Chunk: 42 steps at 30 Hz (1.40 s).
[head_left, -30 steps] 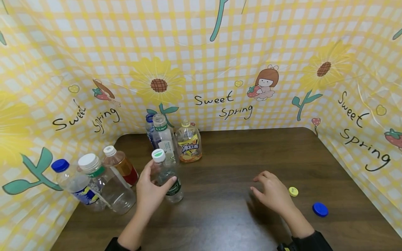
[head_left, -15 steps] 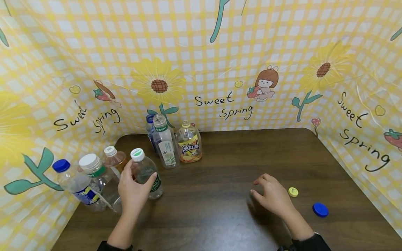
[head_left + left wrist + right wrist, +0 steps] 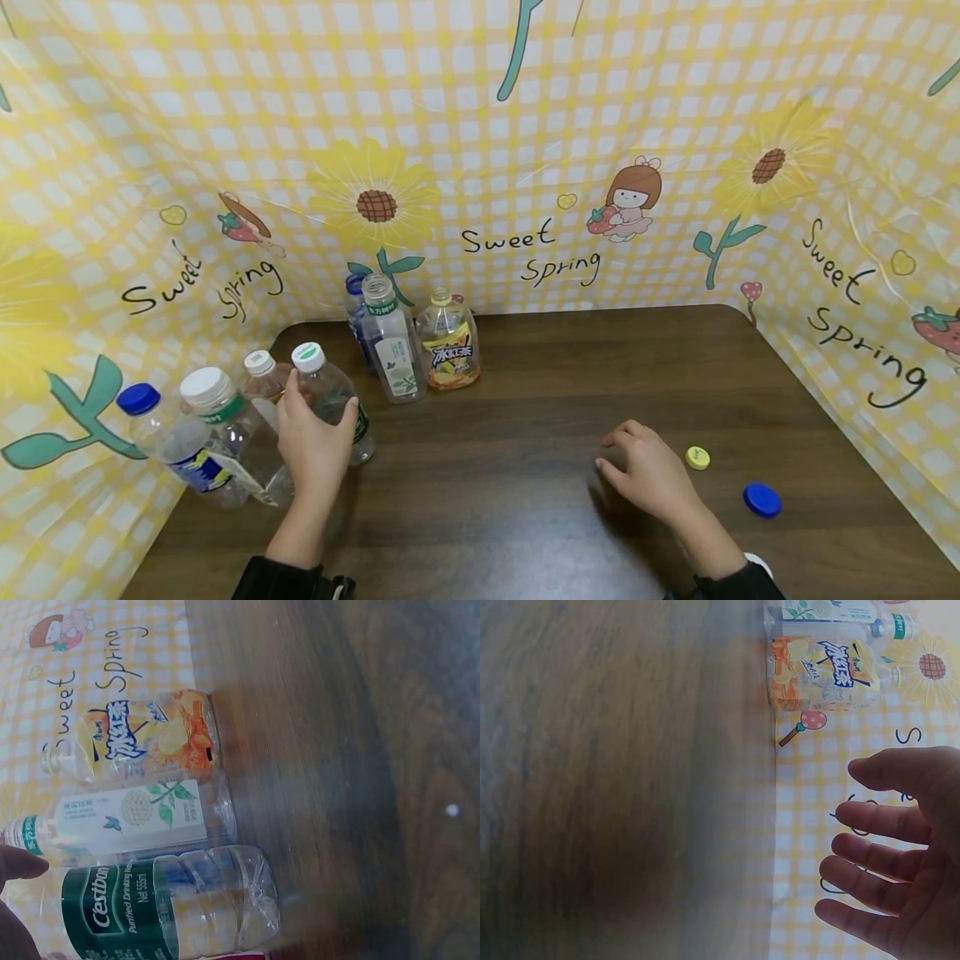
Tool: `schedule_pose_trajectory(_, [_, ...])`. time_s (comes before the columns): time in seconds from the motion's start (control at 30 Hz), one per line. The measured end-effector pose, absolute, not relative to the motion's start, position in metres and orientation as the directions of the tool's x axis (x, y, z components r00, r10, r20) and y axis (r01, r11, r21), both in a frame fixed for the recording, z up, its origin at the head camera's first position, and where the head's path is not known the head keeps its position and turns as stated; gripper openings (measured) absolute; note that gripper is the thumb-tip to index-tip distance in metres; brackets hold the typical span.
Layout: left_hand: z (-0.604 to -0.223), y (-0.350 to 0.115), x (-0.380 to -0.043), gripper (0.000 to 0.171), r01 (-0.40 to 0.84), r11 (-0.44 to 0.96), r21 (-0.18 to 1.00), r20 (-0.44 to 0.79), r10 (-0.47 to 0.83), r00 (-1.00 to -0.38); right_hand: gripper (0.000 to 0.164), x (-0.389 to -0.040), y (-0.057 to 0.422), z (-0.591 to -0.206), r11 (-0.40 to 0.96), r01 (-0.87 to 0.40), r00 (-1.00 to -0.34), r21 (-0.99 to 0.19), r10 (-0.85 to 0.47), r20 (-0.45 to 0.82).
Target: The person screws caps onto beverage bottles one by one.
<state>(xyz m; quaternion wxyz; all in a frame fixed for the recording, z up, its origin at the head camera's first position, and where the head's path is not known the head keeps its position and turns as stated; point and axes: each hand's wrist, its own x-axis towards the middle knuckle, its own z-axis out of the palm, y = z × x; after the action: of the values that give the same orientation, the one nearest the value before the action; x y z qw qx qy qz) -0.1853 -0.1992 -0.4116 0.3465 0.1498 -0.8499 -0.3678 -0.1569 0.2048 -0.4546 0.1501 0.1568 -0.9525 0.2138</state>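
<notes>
My left hand (image 3: 315,446) grips a clear water bottle (image 3: 330,392) with a white cap and a green label, upright beside the left group of bottles. In the left wrist view, part of the thumb side shows by the green-labelled bottle (image 3: 217,900). Behind it stand an uncapped bottle with a white label (image 3: 397,362) and an uncapped iced tea bottle (image 3: 450,350) with a yellow label. My right hand (image 3: 648,475) hovers above the table at the right, holding nothing; its fingers (image 3: 870,881) are spread and relaxed in the right wrist view.
At the left stand a blue-capped bottle (image 3: 198,467), a large white-capped bottle (image 3: 243,446) and a white-capped bottle (image 3: 262,382), partly hidden. A blue bottle (image 3: 356,312) is at the back. A yellow cap (image 3: 697,457) and a blue cap (image 3: 763,500) lie right on the table (image 3: 525,517).
My left hand has carried the green-labelled water bottle leftward and slightly back, from in front of the uncapped bottles to beside the left group. My right hand has hardly moved.
</notes>
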Motion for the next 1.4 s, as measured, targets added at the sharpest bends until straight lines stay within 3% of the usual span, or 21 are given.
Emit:
schedule_pose_trajectory(0.37, [-0.413,-0.204,-0.193,0.085,0.009,0.667,0.745,0.503,-0.552,-0.665,0.021,-0.155,0.205,-0.457,0.858,-0.353,-0.911,-0.372,-0.224,0.347])
schedule_pose_trajectory(0.77, [-0.412,-0.203,-0.193,0.098,-0.023,0.636,0.772,0.446,-0.567,-0.693,0.020,-0.154,0.207,-0.460,0.859,-0.356,-0.909,-0.367,-0.227,0.350])
schedule_pose_trajectory(0.9, [-0.412,-0.198,-0.189,0.099,0.023,0.631,0.776,0.470,-0.553,-0.688,0.020,-0.153,0.208,-0.461,0.862,-0.354,-0.909,-0.363,-0.227,0.350])
schedule_pose_trajectory(1.0, [-0.409,-0.188,-0.182,0.096,0.123,0.631,0.766,0.550,-0.545,-0.632,0.020,-0.153,0.207,-0.461,0.862,-0.351,-0.911,-0.365,-0.225,0.345])
schedule_pose_trajectory(1.13, [-0.408,-0.169,-0.178,0.086,0.354,0.685,0.637,0.759,-0.476,-0.444,0.020,-0.152,0.205,-0.461,0.858,-0.356,-0.910,-0.371,-0.228,0.346])
schedule_pose_trajectory(1.2, [-0.410,-0.162,-0.180,0.079,0.442,0.713,0.545,0.832,-0.394,-0.390,0.019,-0.152,0.204,-0.462,0.856,-0.358,-0.910,-0.373,-0.231,0.343])
schedule_pose_trajectory(1.27, [-0.411,-0.156,-0.184,0.072,0.473,0.720,0.508,0.849,-0.325,-0.417,0.018,-0.152,0.202,-0.463,0.852,-0.365,-0.908,-0.376,-0.237,0.344])
schedule_pose_trajectory(1.4, [-0.413,-0.146,-0.201,0.068,0.406,0.683,0.607,0.742,-0.306,-0.596,0.018,-0.152,0.200,-0.465,0.847,-0.368,-0.908,-0.383,-0.239,0.345])
